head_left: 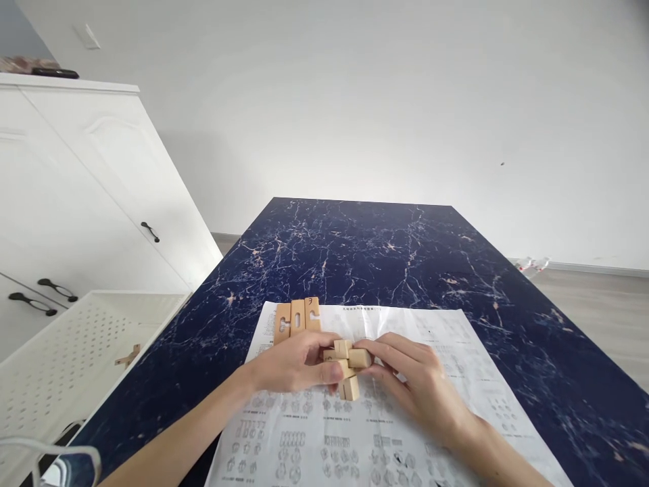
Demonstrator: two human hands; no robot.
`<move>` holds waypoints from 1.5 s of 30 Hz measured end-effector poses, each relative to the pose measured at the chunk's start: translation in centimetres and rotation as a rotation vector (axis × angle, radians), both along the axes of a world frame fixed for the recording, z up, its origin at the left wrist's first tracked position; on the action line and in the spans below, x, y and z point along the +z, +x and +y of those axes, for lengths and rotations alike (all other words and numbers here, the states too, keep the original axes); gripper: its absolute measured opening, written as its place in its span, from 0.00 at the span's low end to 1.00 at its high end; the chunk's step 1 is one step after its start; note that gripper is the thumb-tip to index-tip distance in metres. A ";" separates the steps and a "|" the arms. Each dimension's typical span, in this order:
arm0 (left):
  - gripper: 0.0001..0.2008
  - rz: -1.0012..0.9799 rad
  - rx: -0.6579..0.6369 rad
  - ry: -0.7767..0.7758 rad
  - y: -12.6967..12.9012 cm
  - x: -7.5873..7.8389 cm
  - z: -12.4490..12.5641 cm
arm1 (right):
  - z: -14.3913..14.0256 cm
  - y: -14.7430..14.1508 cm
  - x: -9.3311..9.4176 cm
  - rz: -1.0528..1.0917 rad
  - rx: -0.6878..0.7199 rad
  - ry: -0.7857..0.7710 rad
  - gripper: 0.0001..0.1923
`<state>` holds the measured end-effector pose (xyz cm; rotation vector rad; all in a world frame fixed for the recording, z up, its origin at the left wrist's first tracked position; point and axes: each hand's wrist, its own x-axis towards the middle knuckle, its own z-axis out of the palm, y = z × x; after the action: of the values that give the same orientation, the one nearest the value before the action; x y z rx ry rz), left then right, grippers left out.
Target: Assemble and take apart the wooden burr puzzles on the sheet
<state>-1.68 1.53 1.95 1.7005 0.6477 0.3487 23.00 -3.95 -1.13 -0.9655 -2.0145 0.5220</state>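
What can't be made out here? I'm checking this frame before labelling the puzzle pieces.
- Wooden puzzle, head view: how its blocks interlock is hidden by the left hand and right hand.
- Instruction sheet: print and diagrams too small to read; bottom cut by the frame edge.
- Three loose blocks: only one mark shows, blurred.
- Small wooden piece in the white tray: too small to identify.

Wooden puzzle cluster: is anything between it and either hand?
No. Both hands already grip the wooden puzzle cluster directly, above the instruction sheet: left hand from one side, right hand from the other. The three loose notched pieces lie behind it on the sheet, clear of the fingers.
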 end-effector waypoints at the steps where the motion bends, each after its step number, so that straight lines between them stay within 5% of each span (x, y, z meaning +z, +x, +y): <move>1: 0.34 -0.015 -0.033 -0.073 -0.1 0.0 0.1 | 0.0 0.0 0.1 0.010 -0.004 -0.011 0.13; 4: 0.31 -0.054 -0.090 -0.163 -0.2 0.1 0.3 | -0.1 -0.2 0.4 0.058 -0.025 -0.072 0.11; 10: 0.32 -0.130 0.033 -0.118 0.1 1.0 0.1 | -0.1 -0.1 0.6 0.071 0.015 -0.170 0.14; 18: 0.29 -0.294 0.010 -0.419 0.5 -0.2 0.1 | 0.0 -0.3 0.1 0.005 -0.015 -0.088 0.12; 24: 0.26 -0.220 0.054 -0.398 0.4 -0.3 0.1 | 0.1 -0.4 0.4 0.070 -0.011 -0.111 0.13; 34: 0.21 -0.392 0.060 -0.544 0.7 -0.3 -0.1 | -0.1 -0.5 1.2 0.240 0.069 -0.200 0.11; 45: 0.23 -0.368 0.125 -0.470 0.8 -1.1 0.0 | -0.1 -0.8 0.5 0.149 0.004 -0.042 0.10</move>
<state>-0.86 1.53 0.88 1.1147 0.5127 0.5364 22.16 -4.04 -0.59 -0.9199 -1.8796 0.6221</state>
